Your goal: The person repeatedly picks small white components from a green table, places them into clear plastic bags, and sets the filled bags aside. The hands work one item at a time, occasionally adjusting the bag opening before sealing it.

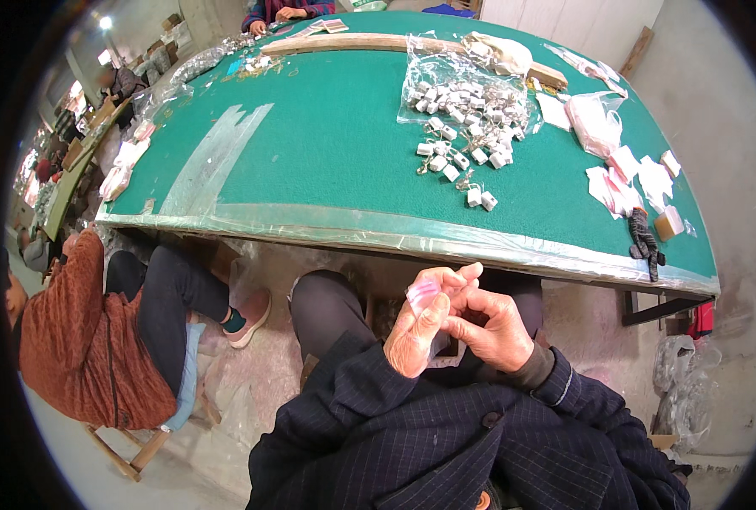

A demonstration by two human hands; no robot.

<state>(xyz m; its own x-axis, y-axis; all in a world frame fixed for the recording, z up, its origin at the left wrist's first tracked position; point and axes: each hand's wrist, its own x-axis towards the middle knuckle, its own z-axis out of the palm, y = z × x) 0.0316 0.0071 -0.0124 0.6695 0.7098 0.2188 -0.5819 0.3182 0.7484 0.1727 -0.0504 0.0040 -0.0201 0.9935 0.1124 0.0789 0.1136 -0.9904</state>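
Observation:
Above my lap, just off the table's near edge, both hands meet. My left hand (414, 327) is closed on a small pink-and-white packet (424, 294), with the thumb pressed over its lower part. Against it, my right hand (497, 333) has its thumb and forefinger pinched together at the left fingers. Whatever lies in that pinch is too small or hidden to make out. On the table beyond sits a pile of small white blocks (473, 127) with metal chains or fittings, partly on a clear plastic bag (414, 78).
The green table (327, 144) has a taped near edge. A wooden bar (352, 42) crosses its far side. At right lie white papers (606, 189), a plastic bag (595, 121), a dark glove (644, 242) and a yellowish block (669, 223). A person (106, 331) sits at left.

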